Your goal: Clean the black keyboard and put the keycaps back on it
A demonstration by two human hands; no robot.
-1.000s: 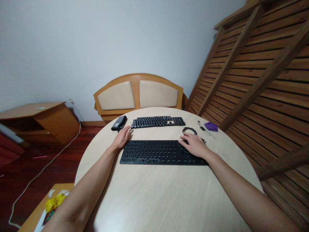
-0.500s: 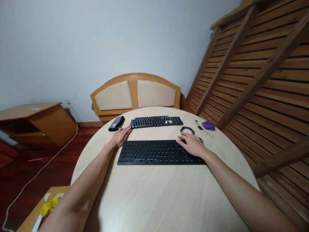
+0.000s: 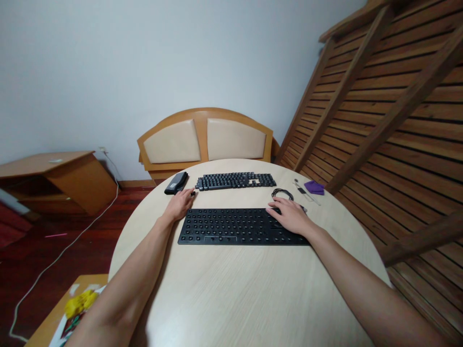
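Kbd base (image 3: pixel 224 226): R end pt. hidden by R hand (image 3: pixel 290 216).

One round table, pale wood-grain top (image 3: pixel 224 289); bearings from its middle, far edge as 12. On it, near the rim: folded black pouch with pale label (image 3: pixel 176 183), between 10 and 11; folded purple cloth (image 3: pixel 314 187), between 1 and 2. Beyond: arched wooden headboard with two cream padded panels (image 3: pixel 203 140), between 11 and 12, before a plain pale wall (image 3: pixel 217 53); large brown slatted wooden panel (image 3: pixel 365 115), leaning, around 2; low orange-brown wooden cabinet (image 3: pixel 87 185), 10; thin pink stick (image 3: pixel 56 235) on dark red floor (image 3: pixel 119 212), 9; crumpled yellow item (image 3: pixel 81 302), material unclear, between 8 and 9.
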